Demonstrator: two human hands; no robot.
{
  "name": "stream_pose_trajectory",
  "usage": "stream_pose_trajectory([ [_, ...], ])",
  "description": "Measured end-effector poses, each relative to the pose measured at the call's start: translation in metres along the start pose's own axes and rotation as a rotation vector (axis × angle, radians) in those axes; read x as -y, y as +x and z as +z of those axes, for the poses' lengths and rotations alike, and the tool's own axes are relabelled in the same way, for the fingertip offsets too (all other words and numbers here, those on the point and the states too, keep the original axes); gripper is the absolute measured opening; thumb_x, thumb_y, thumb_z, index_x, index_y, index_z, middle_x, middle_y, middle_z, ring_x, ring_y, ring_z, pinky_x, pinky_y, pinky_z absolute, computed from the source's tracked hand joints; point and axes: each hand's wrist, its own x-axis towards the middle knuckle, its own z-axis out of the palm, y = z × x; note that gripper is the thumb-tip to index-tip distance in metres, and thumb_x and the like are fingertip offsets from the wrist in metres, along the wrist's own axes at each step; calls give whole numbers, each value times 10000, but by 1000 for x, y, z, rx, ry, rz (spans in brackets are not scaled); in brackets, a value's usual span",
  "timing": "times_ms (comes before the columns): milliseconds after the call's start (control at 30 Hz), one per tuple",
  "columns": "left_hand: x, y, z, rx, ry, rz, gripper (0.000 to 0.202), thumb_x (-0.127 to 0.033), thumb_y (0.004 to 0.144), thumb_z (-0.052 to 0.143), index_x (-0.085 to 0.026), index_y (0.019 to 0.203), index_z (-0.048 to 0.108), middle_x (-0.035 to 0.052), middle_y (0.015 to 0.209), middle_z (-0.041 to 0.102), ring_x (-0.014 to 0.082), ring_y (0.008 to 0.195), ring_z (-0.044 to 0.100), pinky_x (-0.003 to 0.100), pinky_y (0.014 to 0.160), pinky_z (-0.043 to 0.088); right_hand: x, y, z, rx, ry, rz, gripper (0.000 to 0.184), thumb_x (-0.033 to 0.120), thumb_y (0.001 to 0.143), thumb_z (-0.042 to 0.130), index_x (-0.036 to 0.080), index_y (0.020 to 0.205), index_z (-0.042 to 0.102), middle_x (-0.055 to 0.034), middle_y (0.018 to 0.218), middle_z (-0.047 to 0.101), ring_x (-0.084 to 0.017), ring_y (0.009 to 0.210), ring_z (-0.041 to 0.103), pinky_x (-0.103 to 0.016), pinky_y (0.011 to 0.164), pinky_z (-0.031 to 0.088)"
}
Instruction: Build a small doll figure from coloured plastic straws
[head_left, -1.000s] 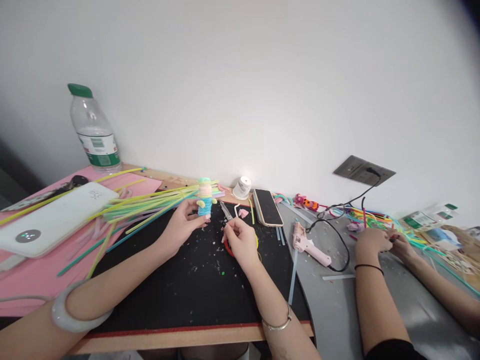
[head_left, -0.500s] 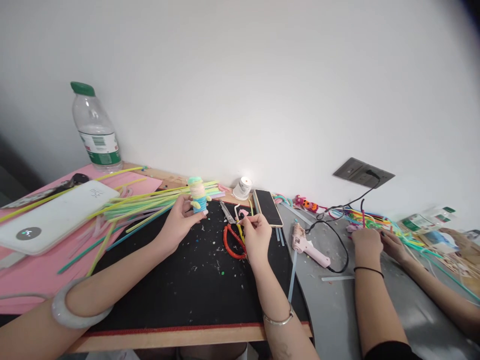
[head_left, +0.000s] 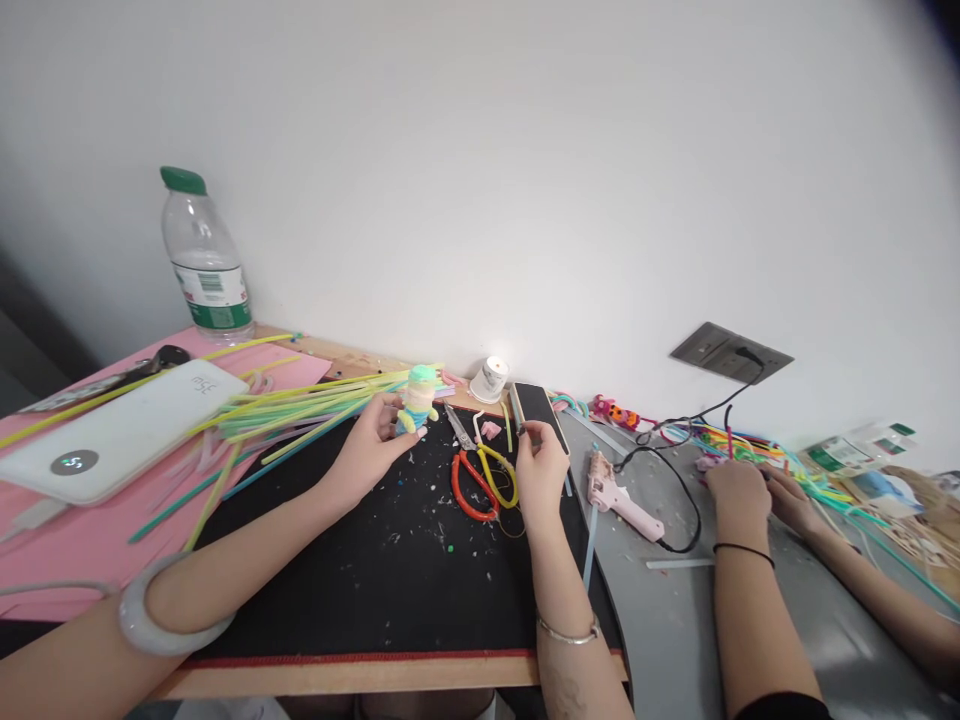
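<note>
My left hand (head_left: 371, 447) is closed round a small pipe-cleaner figure (head_left: 418, 398) in blue, yellow and green, held upright above the black mat (head_left: 390, 570). My right hand (head_left: 541, 466) rests at the near edge of a black phone (head_left: 538, 405), its fingers curled and pinched; what they hold is hidden. Scissors with one red and one yellow handle (head_left: 480, 475) lie on the mat just left of that hand. A small pink piece (head_left: 489, 430) lies beyond the scissors.
A bundle of coloured pipe cleaners (head_left: 300, 405) fans left over pink paper (head_left: 67, 540). A white power bank (head_left: 120, 430), a water bottle (head_left: 206, 262), a white spool (head_left: 491, 380) and a pink glue gun (head_left: 619, 495) are about. Another person's hands (head_left: 750, 490) work among pipe cleaners at right.
My right hand moved from the mat's middle rightward and away to the phone, uncovering the scissors. My left hand shifted slightly right with the figure. The view panned a little.
</note>
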Motion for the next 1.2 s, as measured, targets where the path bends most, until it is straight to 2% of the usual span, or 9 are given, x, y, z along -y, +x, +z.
stream_pose_trajectory([
  [167, -1, -2, 2, 48, 12, -8, 362, -348, 723, 686, -220, 961, 446, 68, 1042, 666, 216, 919, 641, 355, 816, 475, -13, 3, 6, 42, -164, -63, 178, 150, 710, 620, 323, 703, 666, -88, 688, 687, -257, 662, 660, -348, 529, 429],
  [367, -4, -6, 6, 138, 23, -5, 347, -343, 725, 681, -207, 946, 450, 44, 977, 656, 182, 829, 630, 322, 768, 479, -25, 3, 15, 86, -218, -125, 199, 165, 781, 558, 290, 697, 688, -124, 752, 695, -268, 848, 667, -379, 669, 437],
  [533, -4, -8, 8, 144, -21, -24, 345, -326, 716, 693, -206, 925, 446, 13, 870, 642, 142, 674, 592, 280, 640, 476, -32, 3, 18, 102, -194, -167, 233, 148, 807, 538, 284, 700, 695, -116, 735, 690, -255, 859, 668, -379, 691, 445],
  [800, -6, -8, 8, 167, -59, -34, 343, -308, 740, 689, -202, 963, 450, 10, 881, 640, 125, 664, 581, 287, 644, 501, -42, 5, 20, 114, -114, -242, 261, 94, 775, 544, 310, 742, 686, -87, 733, 692, -245, 810, 678, -363, 663, 478],
  [1033, -3, -6, 8, 162, -136, -101, 515, -308, 708, 729, -204, 1084, 393, 25, 895, 671, 151, 705, 637, 344, 722, 534, -44, 6, 14, 106, -89, -263, 307, 80, 742, 531, 318, 835, 702, -103, 757, 694, -278, 802, 676, -411, 673, 496],
  [1200, 3, -4, 7, 179, -133, -94, 562, -322, 724, 719, -218, 1155, 373, 30, 921, 675, 162, 741, 649, 356, 748, 540, -47, 8, 12, 113, -101, -256, 281, 110, 753, 534, 323, 833, 699, -103, 752, 693, -273, 794, 675, -408, 670, 492],
])
